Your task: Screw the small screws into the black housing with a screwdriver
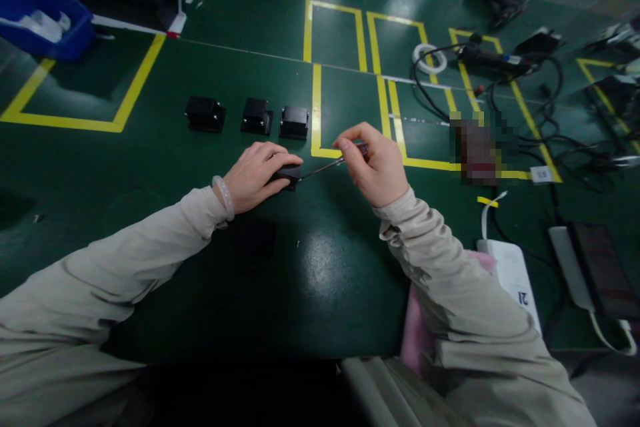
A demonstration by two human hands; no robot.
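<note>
While the left hand (pixel 256 177) holds a small black box-shaped block (pixel 289 175) down on the glossy dark-green tabletop (pixel 295 320), the right hand (pixel 379 165) grips a slim metal-shafted screwdriver (pixel 327 165), its tip at the block's right side. Screw-turning seems in hand, calling for a steady tip; three matching black blocks (pixel 294 121) stand beyond, with room toward the near edge.
</note>
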